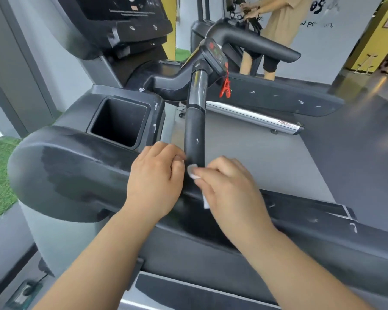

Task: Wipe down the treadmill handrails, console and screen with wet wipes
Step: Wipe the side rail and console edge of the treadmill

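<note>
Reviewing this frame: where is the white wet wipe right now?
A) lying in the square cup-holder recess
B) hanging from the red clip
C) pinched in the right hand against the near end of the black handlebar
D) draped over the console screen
C: the wipe shows white under the fingers of the right hand, pressed to the near end of the handlebar.
</note>
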Tool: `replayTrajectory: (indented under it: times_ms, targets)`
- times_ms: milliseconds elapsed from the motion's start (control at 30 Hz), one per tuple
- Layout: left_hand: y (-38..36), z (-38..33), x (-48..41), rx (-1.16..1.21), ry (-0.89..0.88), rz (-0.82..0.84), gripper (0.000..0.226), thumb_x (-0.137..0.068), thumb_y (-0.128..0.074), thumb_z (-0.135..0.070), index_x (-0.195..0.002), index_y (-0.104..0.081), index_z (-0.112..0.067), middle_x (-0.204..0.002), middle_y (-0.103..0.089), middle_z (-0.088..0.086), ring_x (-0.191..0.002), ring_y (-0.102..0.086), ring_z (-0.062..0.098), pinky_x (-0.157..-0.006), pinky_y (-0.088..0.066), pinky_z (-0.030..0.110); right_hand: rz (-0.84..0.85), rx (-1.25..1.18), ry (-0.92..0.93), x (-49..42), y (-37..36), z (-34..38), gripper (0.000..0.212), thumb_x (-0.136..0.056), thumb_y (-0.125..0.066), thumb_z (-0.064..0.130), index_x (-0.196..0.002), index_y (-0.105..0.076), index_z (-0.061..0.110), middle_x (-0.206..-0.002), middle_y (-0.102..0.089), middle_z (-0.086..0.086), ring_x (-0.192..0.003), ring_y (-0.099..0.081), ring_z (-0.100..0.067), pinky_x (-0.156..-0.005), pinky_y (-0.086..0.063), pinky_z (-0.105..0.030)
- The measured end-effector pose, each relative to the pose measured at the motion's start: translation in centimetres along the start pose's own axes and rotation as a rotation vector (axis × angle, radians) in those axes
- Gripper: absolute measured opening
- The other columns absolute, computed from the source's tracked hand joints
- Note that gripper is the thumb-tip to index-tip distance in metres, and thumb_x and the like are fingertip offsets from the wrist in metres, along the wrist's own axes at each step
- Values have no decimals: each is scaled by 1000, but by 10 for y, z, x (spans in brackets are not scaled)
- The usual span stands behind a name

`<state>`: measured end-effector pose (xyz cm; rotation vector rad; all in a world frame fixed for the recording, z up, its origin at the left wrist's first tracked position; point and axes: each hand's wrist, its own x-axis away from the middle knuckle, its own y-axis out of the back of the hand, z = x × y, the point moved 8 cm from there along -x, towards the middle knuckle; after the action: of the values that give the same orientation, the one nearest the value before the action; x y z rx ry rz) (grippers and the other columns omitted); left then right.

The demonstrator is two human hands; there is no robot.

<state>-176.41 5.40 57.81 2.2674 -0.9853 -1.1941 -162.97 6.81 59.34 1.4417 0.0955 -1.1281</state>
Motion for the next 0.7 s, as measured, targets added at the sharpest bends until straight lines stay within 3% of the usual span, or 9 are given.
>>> replayTrajectory:
  times_ms: [67,267,367,433,500,600,700]
  targets:
    - [-3,-2,-4,49,-44,70,54,-77,-19,-40,-88,-66,-16,-89,-60,-8,-87,-53,18,-76,-39,28,-8,122,11,3,-18,15,9,-76,-72,14,-86,-72,16,-76,-53,-1,-69,-48,-25,-60,-42,-34]
    - [-7,-1,0,-3,-284,184,41,-85,-30,-30,-86,-69,-15,-86,-64,0,-78,-58,26,-74,-49,37,-67,273,-171,53,6,-23,43,-62,-84,-3,-99,-73,17,-82,-57,0,-74,-42,-18,-66,-34,-31]
    - [-5,-9,4,29,-344,201,39,-85,-32,-31,-88,-69,-17,-91,-63,-2,-82,-58,25,-76,-50,40,-120,281,-355,75,29,-46,33,-70,-79,-5,-97,-74,13,-79,-56,3,-74,-41,-16,-68,-39,-35]
    - [-9,-20,7,78,-402,227,38,-85,-32,-31,-90,-68,-18,-92,-62,-3,-83,-58,24,-76,-50,39,-239,148,-474,75,37,-49,15,-82,-71,7,-94,-74,14,-78,-54,11,-76,-43,-9,-73,-41,-33]
    - [-14,-31,9,133,-451,259,38,-86,-32,-31,-92,-68,-18,-93,-62,-3,-83,-57,23,-75,-50,38,-344,132,-425,58,30,-24,16,-87,-61,17,-96,-75,15,-79,-57,7,-75,-48,-10,-71,-42,-25]
    - [-17,-36,8,191,-458,289,40,-87,-31,-31,-95,-67,-17,-94,-63,-4,-85,-57,22,-75,-49,39,-342,194,-313,38,1,8,22,-88,-47,16,-82,-69,13,-79,-58,0,-70,-45,-17,-63,-35,-28]
    - [-19,-31,7,185,-458,301,42,-86,-29,-31,-94,-67,-15,-93,-63,-3,-85,-57,22,-75,-50,39,-296,287,-263,43,-10,12,15,-88,-49,17,-98,-60,20,-86,-51,3,-74,-40,-18,-65,-25,-27]
